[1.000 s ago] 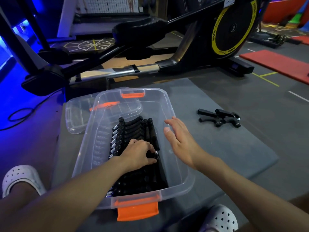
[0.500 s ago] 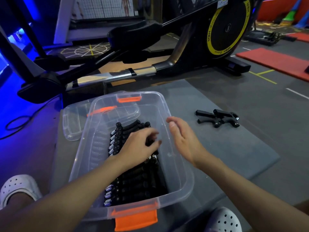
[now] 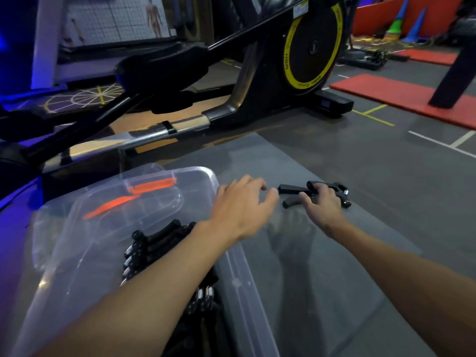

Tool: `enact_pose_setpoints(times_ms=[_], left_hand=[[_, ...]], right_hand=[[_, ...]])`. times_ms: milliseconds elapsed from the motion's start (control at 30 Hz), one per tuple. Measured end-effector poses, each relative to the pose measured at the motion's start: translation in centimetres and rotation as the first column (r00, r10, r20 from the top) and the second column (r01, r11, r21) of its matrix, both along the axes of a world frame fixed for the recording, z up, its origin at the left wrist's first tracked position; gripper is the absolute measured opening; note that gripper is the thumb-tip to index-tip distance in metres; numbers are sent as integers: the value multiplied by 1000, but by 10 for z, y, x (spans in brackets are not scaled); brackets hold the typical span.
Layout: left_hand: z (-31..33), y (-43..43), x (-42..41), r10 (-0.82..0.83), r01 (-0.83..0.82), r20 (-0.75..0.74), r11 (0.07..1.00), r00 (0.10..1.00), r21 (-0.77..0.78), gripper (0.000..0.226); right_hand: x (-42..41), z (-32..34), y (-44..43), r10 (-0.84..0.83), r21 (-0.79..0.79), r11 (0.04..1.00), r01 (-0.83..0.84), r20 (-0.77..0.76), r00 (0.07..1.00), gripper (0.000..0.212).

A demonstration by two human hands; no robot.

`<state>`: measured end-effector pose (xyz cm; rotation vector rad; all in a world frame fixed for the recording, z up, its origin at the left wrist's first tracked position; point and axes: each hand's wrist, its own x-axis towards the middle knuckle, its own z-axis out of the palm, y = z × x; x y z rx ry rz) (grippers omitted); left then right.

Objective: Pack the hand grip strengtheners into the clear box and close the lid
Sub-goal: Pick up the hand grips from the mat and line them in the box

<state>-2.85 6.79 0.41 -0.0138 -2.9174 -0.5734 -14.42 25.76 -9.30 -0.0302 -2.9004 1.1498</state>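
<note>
I see the gray mat (image 3: 334, 253) carrying the clear box (image 3: 242, 284), with a row of strengtheners (image 3: 159, 238) inside. Left hand (image 3: 239, 204) hovers relaxed, empty. Right hand (image 3: 323, 204) grips the loose strengtheners (image 3: 291, 188) on the mat right of the box. They lie crosswise, handles pointing left.

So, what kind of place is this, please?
Most likely a gym: an elliptical trainer with a yellow-ringed flywheel stands ahead, red floor mats lie to the right, and an anatomy chart hangs on the far wall.
</note>
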Motion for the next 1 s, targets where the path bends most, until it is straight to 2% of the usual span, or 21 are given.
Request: enact_pose_setpoints(times_ms=[100,200,300,600,733,1000], left_hand=[[-14,1,0,-6,8,13,992,1000,-123,66],[-15,1,0,-5,9,27,989,1000,-147,73],[-14,2,1,-14,21,46,985,999,-172,75],[-16,4,4,-6,17,58,982,998,-190,71],[-15,5,5,0,12,57,979,998,-204,71],[-16,6,5,9,3,57,979,998,-204,67]], right_hand=[[-26,-15,17,3,73,997,-2,-19,1000,74],[-49,-28,27,15,140,990,-18,18,1000,92],[-70,-41,29,47,128,990,-56,69,996,97],[-95,-60,11,65,322,941,-103,126,990,89],[-91,-66,0,114,483,857,-182,167,979,80],[-74,-69,-3,174,546,799,-250,189,967,80]])
